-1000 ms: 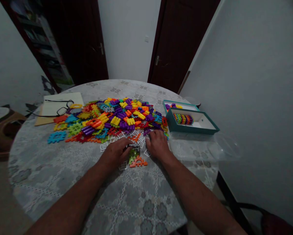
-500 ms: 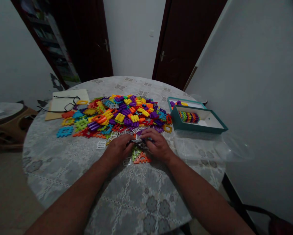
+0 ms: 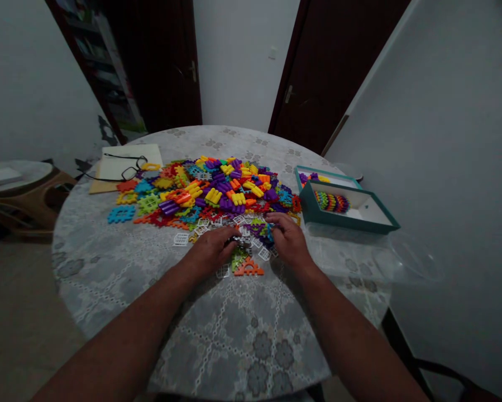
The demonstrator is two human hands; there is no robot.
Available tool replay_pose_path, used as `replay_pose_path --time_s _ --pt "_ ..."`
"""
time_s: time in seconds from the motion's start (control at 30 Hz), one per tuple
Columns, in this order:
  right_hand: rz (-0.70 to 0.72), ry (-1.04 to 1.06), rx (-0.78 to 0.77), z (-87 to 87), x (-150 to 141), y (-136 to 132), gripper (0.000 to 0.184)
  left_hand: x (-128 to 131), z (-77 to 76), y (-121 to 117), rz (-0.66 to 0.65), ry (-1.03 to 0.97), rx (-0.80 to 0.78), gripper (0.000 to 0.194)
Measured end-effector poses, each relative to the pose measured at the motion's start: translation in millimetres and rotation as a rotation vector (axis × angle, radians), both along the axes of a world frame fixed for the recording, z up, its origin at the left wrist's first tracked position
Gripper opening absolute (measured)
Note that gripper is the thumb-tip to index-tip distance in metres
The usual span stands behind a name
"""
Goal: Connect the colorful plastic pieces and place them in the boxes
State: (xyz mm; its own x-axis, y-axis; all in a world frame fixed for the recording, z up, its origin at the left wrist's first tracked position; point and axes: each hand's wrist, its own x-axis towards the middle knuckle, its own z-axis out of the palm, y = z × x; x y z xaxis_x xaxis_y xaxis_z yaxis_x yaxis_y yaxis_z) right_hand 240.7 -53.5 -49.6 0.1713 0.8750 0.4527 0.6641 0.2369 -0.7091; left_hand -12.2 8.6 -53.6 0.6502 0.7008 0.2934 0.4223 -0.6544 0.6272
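Note:
At the near edge of a heap of colourful plastic building pieces (image 3: 217,192), my left hand (image 3: 211,248) is closed, thumb and fingers together. A small pale piece shows by its fingertips, too dim to make out. My right hand (image 3: 291,241) is to the right with fingers apart, beside blue and purple pieces (image 3: 266,234). Between the hands lie several white window-shaped pieces (image 3: 264,254). An orange triangular piece (image 3: 249,268) and a light green piece (image 3: 238,258) lie just in front of them. Another white window piece (image 3: 181,239) lies left of my left hand.
A teal-edged box (image 3: 347,226) with rows of coloured pieces stands at right, its lid (image 3: 330,173) behind it. Clear plastic packaging (image 3: 414,259) lies near the box. Black glasses (image 3: 129,173) rest on cream paper (image 3: 150,152) at left. A patterned cloth (image 3: 229,324) covers the round table.
My hands have moved apart; the right has shifted right and its fingers have opened. White, blue and purple pieces between them are now visible. The whole view has shifted slightly.

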Motion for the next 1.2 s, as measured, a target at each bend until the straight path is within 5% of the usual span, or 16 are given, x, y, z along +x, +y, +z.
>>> replay_pose_path --time_s 0.2,0.4,0.63,0.93,1.2 --pt "-0.108 -0.497 -0.244 -1.4 -1.7 -15.6 0.033 0.7 3.8 -3.1 0.036 -0.022 -0.037 0.024" --pt "-0.107 -0.625 -0.351 -2.0 -3.1 -14.0 0.018 1.8 10.4 -6.1 0.067 0.025 -0.058 0.006" --pt "-0.138 -0.508 -0.225 0.7 5.8 -6.0 0.026 2.5 8.5 -2.0 -0.008 -0.05 -0.022 0.007" --pt "0.25 -0.306 -0.108 3.8 -27.1 -16.3 0.038 3.0 3.6 -1.8 0.029 -0.064 -0.052 0.022" --pt "0.282 -0.191 -0.16 8.7 -28.7 -19.0 0.035 3.6 -2.5 2.2 0.005 -0.084 0.0 0.023"
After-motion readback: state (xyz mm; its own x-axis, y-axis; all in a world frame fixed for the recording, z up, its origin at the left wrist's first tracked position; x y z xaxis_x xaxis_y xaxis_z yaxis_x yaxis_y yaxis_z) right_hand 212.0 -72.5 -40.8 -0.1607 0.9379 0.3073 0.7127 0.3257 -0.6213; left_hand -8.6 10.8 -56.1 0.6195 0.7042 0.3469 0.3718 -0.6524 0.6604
